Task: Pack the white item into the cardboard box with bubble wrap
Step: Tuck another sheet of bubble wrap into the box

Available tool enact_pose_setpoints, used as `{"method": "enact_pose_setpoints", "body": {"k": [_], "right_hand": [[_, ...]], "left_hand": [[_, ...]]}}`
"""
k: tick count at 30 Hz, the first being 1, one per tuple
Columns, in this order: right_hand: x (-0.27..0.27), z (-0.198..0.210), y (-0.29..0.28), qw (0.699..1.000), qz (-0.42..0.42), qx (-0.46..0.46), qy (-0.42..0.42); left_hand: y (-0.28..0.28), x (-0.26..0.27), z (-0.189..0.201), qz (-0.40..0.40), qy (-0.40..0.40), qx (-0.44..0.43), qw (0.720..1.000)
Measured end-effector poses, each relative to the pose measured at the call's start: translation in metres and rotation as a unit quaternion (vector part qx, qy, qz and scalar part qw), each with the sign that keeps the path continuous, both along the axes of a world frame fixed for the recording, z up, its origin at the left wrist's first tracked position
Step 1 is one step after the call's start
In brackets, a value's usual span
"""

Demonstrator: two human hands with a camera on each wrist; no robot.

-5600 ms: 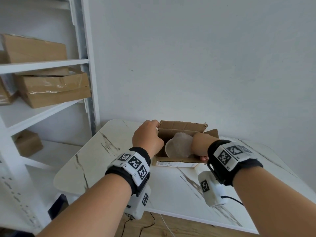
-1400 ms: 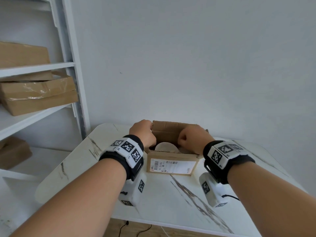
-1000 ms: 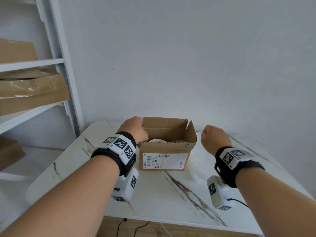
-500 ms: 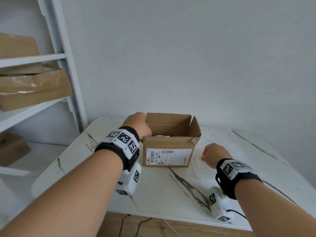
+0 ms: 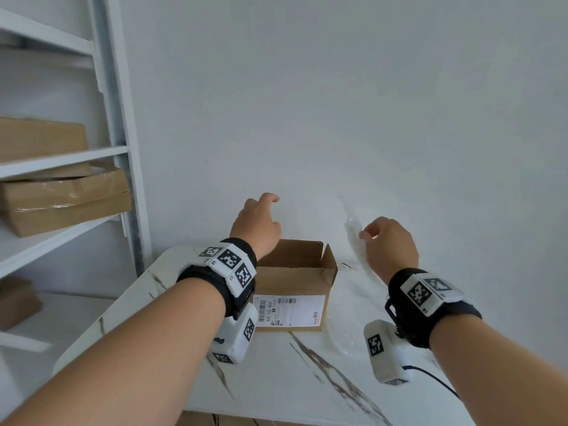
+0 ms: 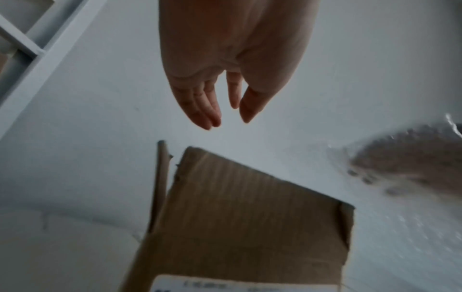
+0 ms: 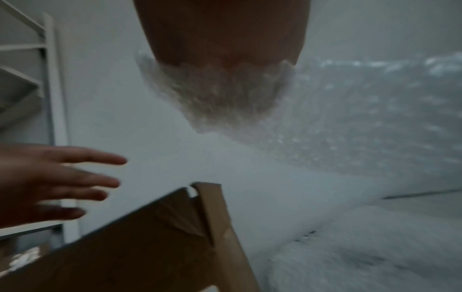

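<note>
An open cardboard box (image 5: 295,281) with a white shipping label stands on the marble table (image 5: 276,379); its front wall hides the white item inside. My left hand (image 5: 261,216) hovers above the box's left rear corner, holding nothing. In the left wrist view its fingers (image 6: 205,106) are straight over the box (image 6: 250,217). To the right of the box, my right hand (image 5: 373,233) pinches a clear bubble wrap sheet (image 5: 353,241). The sheet hangs from that hand down to the table. In the right wrist view the bubble wrap (image 7: 225,98) drapes over my curled right fingers.
A white shelf unit (image 5: 123,149) with several brown cardboard boxes (image 5: 64,198) stands at the left, close to the table's corner. A plain white wall runs right behind the table. A black cable (image 5: 436,379) trails from my right wrist camera near the front edge.
My left hand has let go of the box's left side and risen above it with fingers spread. My right hand has lifted from the table, raising the bubble wrap sheet.
</note>
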State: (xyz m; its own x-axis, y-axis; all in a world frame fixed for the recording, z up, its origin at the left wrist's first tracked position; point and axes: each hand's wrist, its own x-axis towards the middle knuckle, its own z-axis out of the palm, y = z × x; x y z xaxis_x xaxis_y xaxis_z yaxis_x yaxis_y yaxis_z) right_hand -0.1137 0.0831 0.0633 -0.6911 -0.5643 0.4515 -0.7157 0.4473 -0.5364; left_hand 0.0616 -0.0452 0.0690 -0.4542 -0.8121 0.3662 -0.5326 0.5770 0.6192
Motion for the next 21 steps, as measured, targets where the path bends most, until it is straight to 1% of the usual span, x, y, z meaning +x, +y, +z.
{"method": "enact_pose_setpoints", "body": {"k": [2, 4, 6, 8, 10, 13, 17, 21], "right_hand": [[0.016, 0.007, -0.001, 0.997, 0.033, -0.038, 0.053], [0.032, 0.009, -0.002, 0.989, 0.068, -0.061, 0.119], [0.044, 0.006, -0.003, 0.976, 0.100, -0.065, 0.185], [0.053, 0.001, -0.003, 0.959, 0.129, -0.063, 0.244], [0.058, -0.003, -0.003, 0.944, 0.154, -0.072, 0.283], [0.064, -0.008, -0.003, 0.935, 0.183, -0.071, 0.296], [0.069, -0.017, -0.001, 0.928, 0.242, 0.003, 0.283], [0.062, -0.015, 0.004, 0.938, 0.252, 0.038, 0.234]], "left_hand": [[0.015, -0.004, 0.009, -0.071, 0.040, 0.032, 0.996], [0.029, -0.007, 0.015, -0.137, 0.086, 0.094, 0.982], [0.037, -0.007, 0.019, -0.144, 0.113, 0.125, 0.975], [0.038, -0.004, 0.019, -0.124, 0.110, 0.129, 0.978], [0.035, 0.000, 0.015, -0.110, 0.103, 0.143, 0.978], [0.029, 0.007, 0.006, -0.100, 0.121, 0.175, 0.972], [0.017, 0.014, -0.005, -0.065, 0.095, 0.163, 0.980], [0.012, 0.023, -0.005, -0.057, 0.095, 0.184, 0.977]]}}
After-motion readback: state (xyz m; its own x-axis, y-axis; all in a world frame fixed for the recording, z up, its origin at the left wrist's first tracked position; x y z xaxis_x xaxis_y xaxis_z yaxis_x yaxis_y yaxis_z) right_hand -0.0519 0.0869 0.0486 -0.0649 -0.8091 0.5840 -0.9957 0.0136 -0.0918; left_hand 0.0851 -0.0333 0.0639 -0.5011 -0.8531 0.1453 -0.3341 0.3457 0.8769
